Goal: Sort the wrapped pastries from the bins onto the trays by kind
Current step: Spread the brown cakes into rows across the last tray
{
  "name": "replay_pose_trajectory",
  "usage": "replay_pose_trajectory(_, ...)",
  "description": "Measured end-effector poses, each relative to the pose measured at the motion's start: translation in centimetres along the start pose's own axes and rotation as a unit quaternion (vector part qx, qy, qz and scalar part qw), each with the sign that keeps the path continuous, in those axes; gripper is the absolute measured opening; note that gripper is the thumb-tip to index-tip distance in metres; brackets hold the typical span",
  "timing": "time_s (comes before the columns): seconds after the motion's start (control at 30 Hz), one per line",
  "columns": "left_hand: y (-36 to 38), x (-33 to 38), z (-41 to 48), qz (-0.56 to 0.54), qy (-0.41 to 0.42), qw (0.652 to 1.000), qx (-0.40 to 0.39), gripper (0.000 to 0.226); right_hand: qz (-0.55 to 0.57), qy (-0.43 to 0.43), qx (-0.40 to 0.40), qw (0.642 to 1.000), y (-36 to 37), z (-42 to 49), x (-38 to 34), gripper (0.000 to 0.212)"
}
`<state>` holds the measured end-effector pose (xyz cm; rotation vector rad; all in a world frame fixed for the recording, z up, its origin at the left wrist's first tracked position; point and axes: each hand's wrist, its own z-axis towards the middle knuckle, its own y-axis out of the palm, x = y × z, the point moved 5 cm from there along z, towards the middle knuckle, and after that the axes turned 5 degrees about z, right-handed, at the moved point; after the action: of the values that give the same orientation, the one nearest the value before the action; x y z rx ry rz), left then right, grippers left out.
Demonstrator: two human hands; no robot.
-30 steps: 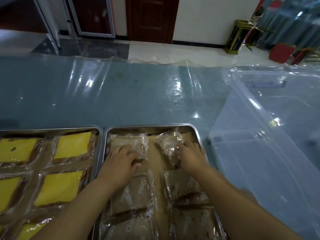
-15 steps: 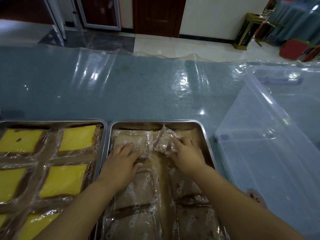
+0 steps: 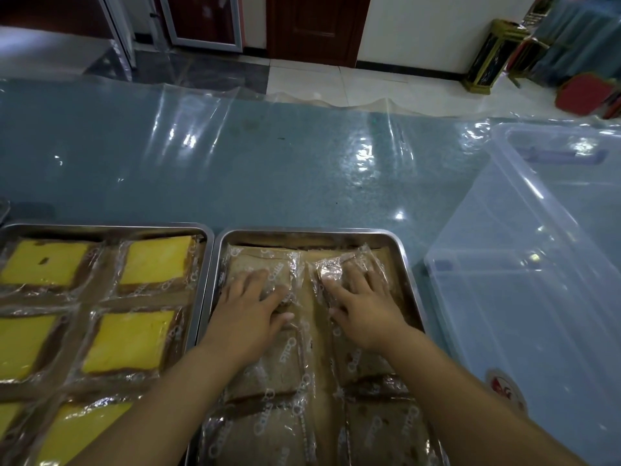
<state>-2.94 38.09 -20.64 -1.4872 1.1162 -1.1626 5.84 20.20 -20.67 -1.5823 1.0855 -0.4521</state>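
Two steel trays sit side by side at the table's near edge. The left tray (image 3: 201,230) holds several wrapped yellow pastries (image 3: 154,260). The right tray (image 3: 400,250) holds several wrapped brown pastries in two columns. My left hand (image 3: 248,304) lies flat, fingers spread, on the far-left brown pastry (image 3: 248,260). On the far-right brown pastry (image 3: 331,269) rests my right hand (image 3: 364,306), also flat with fingers apart. Neither hand grips its wrapper. Both forearms hide parts of the nearer brown pastries (image 3: 279,364).
A large clear plastic bin (image 3: 524,297) stands right of the brown tray, and no pastries show in its visible part. The blue table (image 3: 235,169) is covered with clear film. Beyond its far edge are tiled floor, doors and red chairs.
My right hand has pushed the far-right brown pastry down from a raised, crumpled pose to lying flat. The left hand has stayed on the far-left pastry.
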Motion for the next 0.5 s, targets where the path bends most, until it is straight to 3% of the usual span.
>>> replay_pose_trajectory(0.3,0.4,-0.6,1.7,-0.010,-0.027,0.999,-0.015,0.055,-0.061,0.098,0.000,0.993,-0.8,1.7,-0.4,0.052)
replay_pose_trajectory(0.5,0.1,-0.6,2.1,-0.041,-0.022,0.999,-0.009,0.051,-0.010,0.109,-0.014,0.994,-1.1,2.9,0.5,0.049)
